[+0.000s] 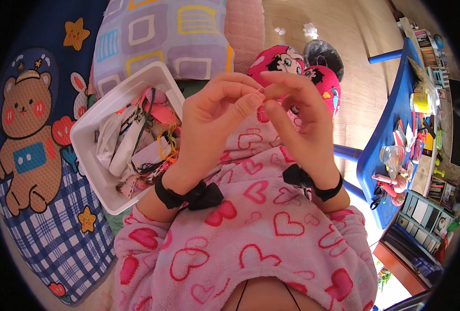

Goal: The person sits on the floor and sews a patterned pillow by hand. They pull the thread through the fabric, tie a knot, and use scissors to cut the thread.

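Both my hands are raised in front of my lap, over pink heart-patterned fleece clothing (268, 194). My left hand (218, 120) pinches something thin and very small, perhaps a thread, between thumb and forefinger. Close beside it, my right hand (300, 116) has its forefinger and thumb curved towards the same spot, near the left fingertips; whether it grips anything is unclear. A black band with a bow circles each wrist. Just left of my left hand stands a white plastic bin (94, 167) holding tangled yarn (167, 144), white cloth and small craft items.
A checked pillow (156, 35) lies beyond the bin, and a bear-print fabric (27, 116) is at the left. On the right, a blue table (373, 155) bears scissors (377, 198), a clear cup (392, 155) and other items. White scraps (310, 30) lie on the floor near a black bag (325, 54).
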The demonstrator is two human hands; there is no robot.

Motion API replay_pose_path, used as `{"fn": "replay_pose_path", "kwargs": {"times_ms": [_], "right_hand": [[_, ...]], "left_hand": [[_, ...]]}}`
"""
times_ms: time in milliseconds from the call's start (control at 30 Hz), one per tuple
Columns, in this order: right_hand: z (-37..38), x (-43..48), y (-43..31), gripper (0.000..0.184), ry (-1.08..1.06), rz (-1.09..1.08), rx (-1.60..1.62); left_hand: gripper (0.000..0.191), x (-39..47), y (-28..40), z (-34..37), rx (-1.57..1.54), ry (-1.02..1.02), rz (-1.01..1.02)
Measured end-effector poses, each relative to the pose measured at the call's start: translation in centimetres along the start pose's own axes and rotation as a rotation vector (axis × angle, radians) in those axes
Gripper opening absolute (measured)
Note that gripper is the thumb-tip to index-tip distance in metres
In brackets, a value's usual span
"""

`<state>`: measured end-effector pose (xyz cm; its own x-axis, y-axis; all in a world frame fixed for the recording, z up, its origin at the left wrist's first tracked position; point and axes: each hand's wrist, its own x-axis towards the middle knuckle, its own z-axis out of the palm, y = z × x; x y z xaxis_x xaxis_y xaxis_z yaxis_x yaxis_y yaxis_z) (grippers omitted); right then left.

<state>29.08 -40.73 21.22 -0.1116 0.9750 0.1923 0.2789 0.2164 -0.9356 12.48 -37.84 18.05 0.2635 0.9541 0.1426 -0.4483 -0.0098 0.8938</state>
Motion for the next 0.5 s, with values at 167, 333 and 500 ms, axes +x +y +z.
{"fn": "replay_pose_path", "kwargs": {"times_ms": [167,333,500], "right_hand": [[-1.3,1.3,0.6,0.027,0.008,-0.171,0.135],[-1.6,1.4,0.4,0.024,-0.095,-0.171,0.153],[-1.7,1.3,0.0,0.023,-0.099,-0.142,0.143]], "left_hand": [[0.015,-0.2,1.3,0.0,0.031,-0.061,-0.158],[0.012,-0.5,2.0,0.1,0.076,-0.099,-0.237],[0.012,-0.4,2.0,0.1,0.130,-0.094,-0.245]]}}
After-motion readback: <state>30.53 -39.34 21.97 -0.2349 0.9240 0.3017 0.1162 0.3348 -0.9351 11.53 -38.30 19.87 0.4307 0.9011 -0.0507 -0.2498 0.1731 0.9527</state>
